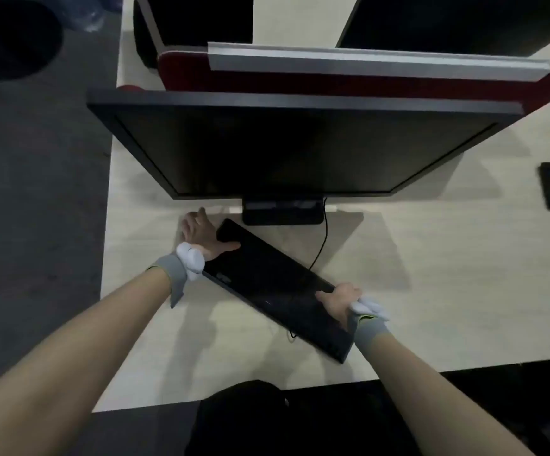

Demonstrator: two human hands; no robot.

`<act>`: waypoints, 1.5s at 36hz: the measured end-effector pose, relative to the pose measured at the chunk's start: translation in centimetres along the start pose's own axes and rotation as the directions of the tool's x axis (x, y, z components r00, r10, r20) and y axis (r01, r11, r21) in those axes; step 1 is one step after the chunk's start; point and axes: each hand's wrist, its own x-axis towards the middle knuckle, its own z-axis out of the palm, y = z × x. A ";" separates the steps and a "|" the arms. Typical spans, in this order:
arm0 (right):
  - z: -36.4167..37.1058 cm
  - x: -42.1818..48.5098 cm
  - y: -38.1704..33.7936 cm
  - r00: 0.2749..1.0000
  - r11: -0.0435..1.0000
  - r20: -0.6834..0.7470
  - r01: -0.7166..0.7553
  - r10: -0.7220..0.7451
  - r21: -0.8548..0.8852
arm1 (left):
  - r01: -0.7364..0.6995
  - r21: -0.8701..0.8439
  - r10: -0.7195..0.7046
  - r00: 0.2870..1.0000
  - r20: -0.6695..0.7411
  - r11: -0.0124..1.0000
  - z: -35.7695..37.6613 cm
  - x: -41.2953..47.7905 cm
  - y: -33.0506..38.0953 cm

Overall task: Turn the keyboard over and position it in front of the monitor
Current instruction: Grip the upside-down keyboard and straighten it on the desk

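One black keyboard (277, 287) on the table (431, 291), clamped endwise between left hand (201, 236) and right hand (342, 299); one monitor (300, 149) beyond both.

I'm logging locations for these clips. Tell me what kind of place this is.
Most likely an office workstation. A dark monitor stands on a pale desk, a red partition divides it from another desk behind, and both hands hold a black keyboard lying askew in front.
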 end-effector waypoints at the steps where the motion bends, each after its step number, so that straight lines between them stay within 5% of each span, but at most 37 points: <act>1: -0.4 -0.4 0.0 0.999 0.999 -0.028 0.018 -0.019 -0.037 | 0.005 0.015 -0.005 1.000 0.017 1.000 0.0 -0.2 0.2; 12: -3.0 -1.3 4.1 0.980 0.977 0.004 -0.197 0.198 -0.076 | 0.006 -0.006 -0.006 0.996 0.089 1.000 2.7 0.8 0.1; 27: -2.7 -0.9 6.9 0.982 0.978 0.098 -0.172 0.161 0.117 | 0.141 -0.140 -0.143 0.990 -0.002 0.980 3.8 -0.5 1.6; 33: -2.8 -0.4 7.7 0.987 0.971 0.099 -0.143 0.126 0.190 | 0.248 -0.354 -0.259 0.966 0.017 0.902 3.3 0.3 0.3; 44: 3.4 11.0 13.9 0.967 0.759 0.237 -0.224 0.094 0.611 | 0.391 -0.599 -0.365 0.915 0.172 0.698 4.0 -1.7 -1.2; 54: 0.6 9.5 13.8 0.988 0.684 0.147 -0.136 0.042 0.717 | 0.352 -0.608 -0.269 0.936 0.228 0.712 4.6 -5.1 -1.8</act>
